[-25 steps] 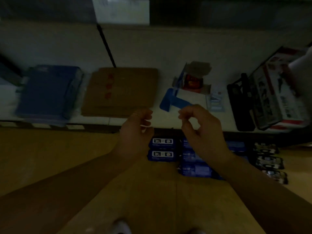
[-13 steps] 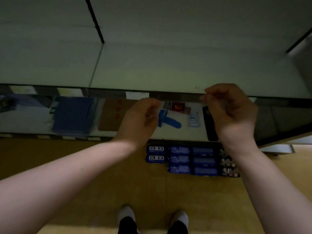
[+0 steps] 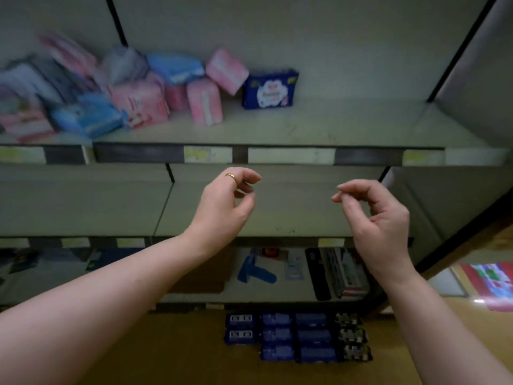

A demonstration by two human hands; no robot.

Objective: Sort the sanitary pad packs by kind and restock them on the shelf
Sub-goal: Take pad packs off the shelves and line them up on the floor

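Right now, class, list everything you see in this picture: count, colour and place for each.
Pink packs: several, pink, piled left on top shelf.
Light blue packs: two, light blue, same pile.
Dark blue pack: one, dark blue, standing right of pile.
Blue tool: one, blue, bottom shelf.
Black case: one, black, right of tool.
Floor packs: about eleven, mostly blue, rows on floor.
Left hand: one, raised, fingers curled, nothing seen in it.
Right hand: one, raised, fingers curled, nothing seen in it.
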